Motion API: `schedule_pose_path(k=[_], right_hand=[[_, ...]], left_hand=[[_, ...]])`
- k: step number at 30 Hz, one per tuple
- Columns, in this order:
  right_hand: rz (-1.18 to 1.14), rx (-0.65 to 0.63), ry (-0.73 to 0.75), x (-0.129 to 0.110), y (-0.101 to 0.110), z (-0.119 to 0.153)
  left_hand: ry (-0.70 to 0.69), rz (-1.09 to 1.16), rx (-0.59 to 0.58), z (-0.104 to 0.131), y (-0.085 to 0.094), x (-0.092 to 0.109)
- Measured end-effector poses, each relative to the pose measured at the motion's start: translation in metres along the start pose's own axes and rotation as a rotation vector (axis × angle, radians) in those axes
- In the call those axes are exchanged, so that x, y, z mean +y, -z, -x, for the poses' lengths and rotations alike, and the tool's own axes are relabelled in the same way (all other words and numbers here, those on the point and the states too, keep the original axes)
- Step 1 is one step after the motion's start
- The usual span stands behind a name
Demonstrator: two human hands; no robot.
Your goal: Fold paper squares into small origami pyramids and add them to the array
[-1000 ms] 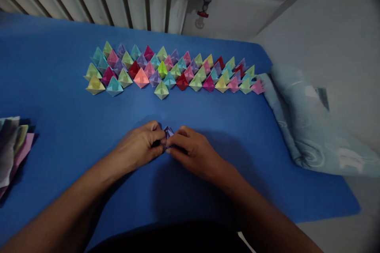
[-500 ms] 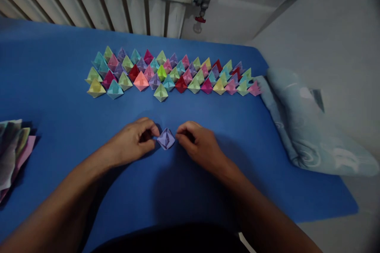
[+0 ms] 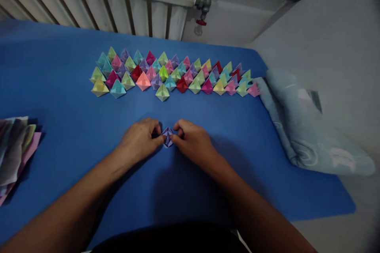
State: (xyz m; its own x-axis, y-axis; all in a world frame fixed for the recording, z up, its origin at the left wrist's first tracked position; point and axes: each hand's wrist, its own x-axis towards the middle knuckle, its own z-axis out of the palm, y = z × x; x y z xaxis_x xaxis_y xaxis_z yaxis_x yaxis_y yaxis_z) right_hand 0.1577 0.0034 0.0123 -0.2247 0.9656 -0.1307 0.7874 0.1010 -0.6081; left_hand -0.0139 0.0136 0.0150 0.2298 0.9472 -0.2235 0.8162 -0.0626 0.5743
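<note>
A small purple origami paper boat [image 3: 168, 138] lies in front of me, between my two hands. My left hand [image 3: 144, 136] pinches its left side, the thumb on top of the paper. From the right, my right hand [image 3: 191, 140] grips the other side with thumb and fingers. The folds along the boat's middle show between the thumbs; its outer corners are partly hidden by the fingertips. Beyond the hands stand rows of folded paper boats [image 3: 143, 82] in many colours. One pale green boat [image 3: 162, 93] sits in front of the others.
Everything rests on a blue table [image 3: 74, 114]. Stacked coloured paper sheets [image 3: 16, 154] lie at the left edge. A folded light blue blanket [image 3: 308, 126] is on the right, against the wall. Behind the table are a white radiator [image 3: 113, 8] and a pipe with a red valve [image 3: 201, 22].
Both hands have closed in on the purple paper boat, and the thumbs now press its sides. It looks narrower than before. The view has shifted slightly.
</note>
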Motion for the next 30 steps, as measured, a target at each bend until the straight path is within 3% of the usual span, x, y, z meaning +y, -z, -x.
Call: schedule_pose_path(k=[8, 15, 20, 25, 30], right_hand=[[0.048, -0.018, 0.006, -0.004, 0.001, -0.005], [-0.022, -0.047, 0.004, 0.0, 0.002, -0.009], [-0.02, -0.027, 0.051, 0.001, 0.001, -0.007], [0.095, 0.014, 0.073, -0.003, -0.003, -0.005], [0.221, 0.023, 0.041, -0.006, -0.006, -0.003]], left_hand=[[0.078, -0.012, -0.053, -0.011, 0.002, 0.002], [0.027, 0.014, -0.056, -0.007, 0.002, -0.002], [-0.049, 0.047, 0.016, -0.002, -0.003, -0.002], [-0.139, -0.063, 0.098, 0.0, -0.011, -0.001], [-0.144, -0.159, 0.116, 0.001, -0.016, -0.002]])
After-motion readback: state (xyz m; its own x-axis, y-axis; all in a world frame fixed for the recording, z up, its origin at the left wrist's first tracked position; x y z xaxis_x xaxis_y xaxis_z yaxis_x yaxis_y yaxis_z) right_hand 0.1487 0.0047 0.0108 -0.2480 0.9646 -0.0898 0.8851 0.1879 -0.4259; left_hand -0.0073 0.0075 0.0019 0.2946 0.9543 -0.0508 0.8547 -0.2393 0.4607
